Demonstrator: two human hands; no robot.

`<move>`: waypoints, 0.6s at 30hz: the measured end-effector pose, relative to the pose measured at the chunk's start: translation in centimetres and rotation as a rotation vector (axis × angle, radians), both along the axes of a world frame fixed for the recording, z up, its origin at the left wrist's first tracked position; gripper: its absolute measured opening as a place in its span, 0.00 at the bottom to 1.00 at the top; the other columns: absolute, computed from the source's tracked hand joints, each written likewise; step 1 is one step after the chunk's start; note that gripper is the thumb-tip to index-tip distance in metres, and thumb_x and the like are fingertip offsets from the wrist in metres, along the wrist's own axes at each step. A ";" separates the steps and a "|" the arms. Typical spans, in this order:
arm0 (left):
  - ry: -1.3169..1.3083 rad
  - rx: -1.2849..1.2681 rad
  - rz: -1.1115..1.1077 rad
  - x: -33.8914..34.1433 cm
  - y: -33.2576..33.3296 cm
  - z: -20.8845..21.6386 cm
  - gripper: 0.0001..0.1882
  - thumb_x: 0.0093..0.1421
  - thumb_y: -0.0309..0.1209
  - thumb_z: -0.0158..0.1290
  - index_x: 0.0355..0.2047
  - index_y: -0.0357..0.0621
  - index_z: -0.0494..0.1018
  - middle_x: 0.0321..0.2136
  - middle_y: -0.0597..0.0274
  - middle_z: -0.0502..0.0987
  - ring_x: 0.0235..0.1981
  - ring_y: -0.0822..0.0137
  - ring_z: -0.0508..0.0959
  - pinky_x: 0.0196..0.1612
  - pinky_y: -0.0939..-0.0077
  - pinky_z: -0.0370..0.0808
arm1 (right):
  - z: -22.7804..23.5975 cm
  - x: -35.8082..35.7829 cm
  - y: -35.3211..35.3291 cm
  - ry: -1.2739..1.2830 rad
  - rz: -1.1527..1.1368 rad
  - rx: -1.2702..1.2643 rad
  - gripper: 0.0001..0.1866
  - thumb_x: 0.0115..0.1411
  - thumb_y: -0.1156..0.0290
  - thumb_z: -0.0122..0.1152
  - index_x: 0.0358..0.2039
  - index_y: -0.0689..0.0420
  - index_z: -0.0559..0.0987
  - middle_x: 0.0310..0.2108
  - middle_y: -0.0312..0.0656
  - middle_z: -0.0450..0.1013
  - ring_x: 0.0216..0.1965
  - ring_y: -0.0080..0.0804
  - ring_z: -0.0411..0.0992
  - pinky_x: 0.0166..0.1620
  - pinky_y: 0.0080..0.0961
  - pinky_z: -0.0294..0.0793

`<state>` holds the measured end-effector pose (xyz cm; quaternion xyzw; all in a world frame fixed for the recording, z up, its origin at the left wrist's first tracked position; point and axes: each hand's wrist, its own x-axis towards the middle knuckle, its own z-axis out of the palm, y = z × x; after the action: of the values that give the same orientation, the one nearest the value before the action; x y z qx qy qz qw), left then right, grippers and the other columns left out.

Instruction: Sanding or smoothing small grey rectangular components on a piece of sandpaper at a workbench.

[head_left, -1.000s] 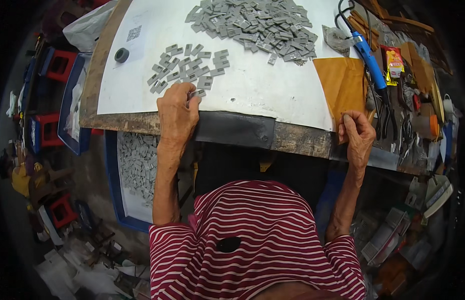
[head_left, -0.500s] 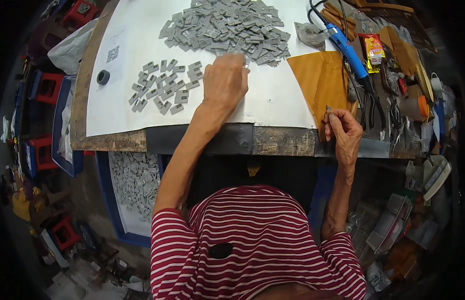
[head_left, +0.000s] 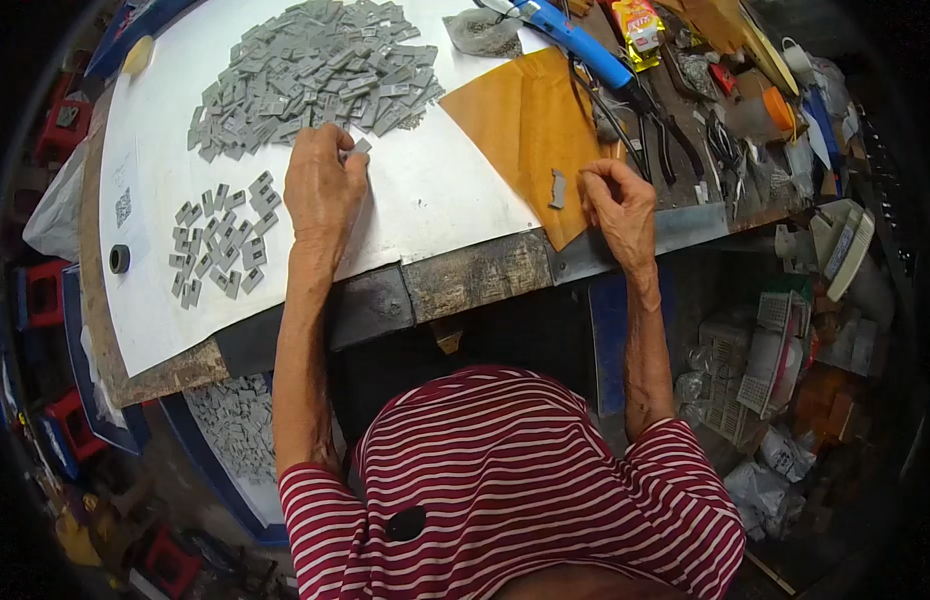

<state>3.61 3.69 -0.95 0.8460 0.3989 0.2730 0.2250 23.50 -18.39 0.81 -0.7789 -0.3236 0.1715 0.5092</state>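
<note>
My left hand (head_left: 323, 185) is closed, with a small flat grey plastic piece (head_left: 359, 148) pinched at its fingertips. It is just below a big heap of similar grey pieces (head_left: 305, 75) on the white sheet (head_left: 435, 190). Left of my wrist, a smaller group of grey pieces (head_left: 225, 240) lies spread out, each with a dark spot. My right hand (head_left: 623, 212) hovers by the right edge of a brown paper sheet (head_left: 510, 120), thumb and fingers pinched together; whatever is between them is hidden. Beside those fingertips, a narrow grey strip (head_left: 557, 188) shows against the brown paper.
A blue-handled tool (head_left: 585, 45) with a cable, pliers (head_left: 675, 140) and a clear bag of small parts (head_left: 483, 33) occupy the right side. A black ring (head_left: 120, 259) is on the sheet's left. Below the table edge, a blue tray (head_left: 215, 470) holds more grey pieces.
The view has turned and shifted, so the table now appears tilted. A grey piece now shows in my left fingertips. My right hand is now apart from the grey strip visible on the brown paper.
</note>
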 end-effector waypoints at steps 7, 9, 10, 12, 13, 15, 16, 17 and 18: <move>-0.083 -0.078 -0.095 -0.1 0.0 0.0 0.06 0.45 0.20 0.52 0.26 0.37 0.68 0.21 0.54 0.70 0.23 0.57 0.72 0.29 0.68 0.69 | -0.9 0.7 0.4 -0.232 0.108 -0.050 0.05 0.54 0.76 0.54 0.29 0.66 0.74 0.23 0.37 0.68 0.22 0.19 0.66 0.25 0.17 0.65; -0.091 -0.056 -0.094 -0.3 -0.2 0.1 0.07 0.45 0.18 0.52 0.26 0.37 0.68 0.20 0.54 0.71 0.23 0.57 0.72 0.29 0.69 0.69 | -0.7 0.5 0.9 -0.305 0.155 -0.037 0.05 0.55 0.76 0.54 0.29 0.65 0.74 0.22 0.34 0.67 0.22 0.17 0.66 0.25 0.15 0.64; -0.167 -0.089 -0.098 -0.2 -0.4 0.1 0.07 0.46 0.18 0.52 0.28 0.37 0.68 0.22 0.53 0.71 0.23 0.58 0.73 0.29 0.70 0.70 | -0.5 0.5 1.0 -0.372 0.169 -0.060 0.05 0.54 0.76 0.54 0.30 0.65 0.74 0.23 0.36 0.67 0.23 0.19 0.66 0.25 0.16 0.64; -0.247 -0.127 -0.104 0.1 -0.5 0.1 0.08 0.47 0.19 0.51 0.29 0.37 0.69 0.23 0.53 0.72 0.24 0.58 0.73 0.30 0.71 0.70 | -0.1 0.5 1.0 -0.441 0.183 -0.087 0.05 0.54 0.77 0.54 0.30 0.65 0.74 0.24 0.37 0.67 0.24 0.20 0.67 0.26 0.17 0.65; -0.279 -0.062 -0.122 0.0 -0.5 0.2 0.09 0.47 0.18 0.51 0.31 0.37 0.70 0.24 0.53 0.72 0.24 0.61 0.73 0.30 0.72 0.70 | 0.0 0.5 1.2 -0.473 0.202 -0.098 0.05 0.52 0.79 0.54 0.30 0.65 0.74 0.25 0.42 0.68 0.25 0.30 0.69 0.28 0.22 0.66; -0.313 0.002 -0.137 0.0 -0.5 0.2 0.10 0.48 0.18 0.50 0.33 0.38 0.71 0.25 0.54 0.72 0.24 0.63 0.73 0.30 0.74 0.70 | 0.3 0.3 1.4 -0.507 0.223 -0.110 0.04 0.51 0.80 0.54 0.29 0.65 0.74 0.26 0.47 0.69 0.27 0.40 0.71 0.29 0.27 0.68; -0.355 -0.069 -0.143 0.0 -0.6 0.2 0.10 0.48 0.18 0.49 0.34 0.37 0.71 0.25 0.55 0.72 0.24 0.65 0.73 0.30 0.75 0.70 | 0.4 0.3 1.5 -0.550 0.243 -0.131 0.04 0.51 0.80 0.54 0.29 0.65 0.73 0.26 0.48 0.69 0.27 0.42 0.71 0.29 0.28 0.68; -0.397 -0.139 -0.148 0.0 -0.6 0.3 0.10 0.49 0.19 0.49 0.34 0.37 0.71 0.25 0.56 0.72 0.24 0.67 0.72 0.29 0.76 0.70 | 0.5 0.2 1.5 -0.593 0.263 -0.152 0.04 0.50 0.80 0.54 0.29 0.65 0.73 0.25 0.48 0.69 0.28 0.44 0.71 0.29 0.30 0.69; -0.399 -0.141 -0.145 -0.1 -0.7 0.3 0.10 0.49 0.19 0.49 0.34 0.37 0.71 0.25 0.56 0.72 0.24 0.67 0.72 0.29 0.76 0.70 | 0.5 0.2 1.7 -0.594 0.267 -0.154 0.04 0.50 0.80 0.54 0.29 0.65 0.73 0.25 0.48 0.69 0.28 0.44 0.71 0.29 0.30 0.69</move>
<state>3.55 2.97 -0.63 0.7838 0.3030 0.3895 0.3771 23.68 -16.73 1.28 -0.7816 -0.5433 0.0261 0.3054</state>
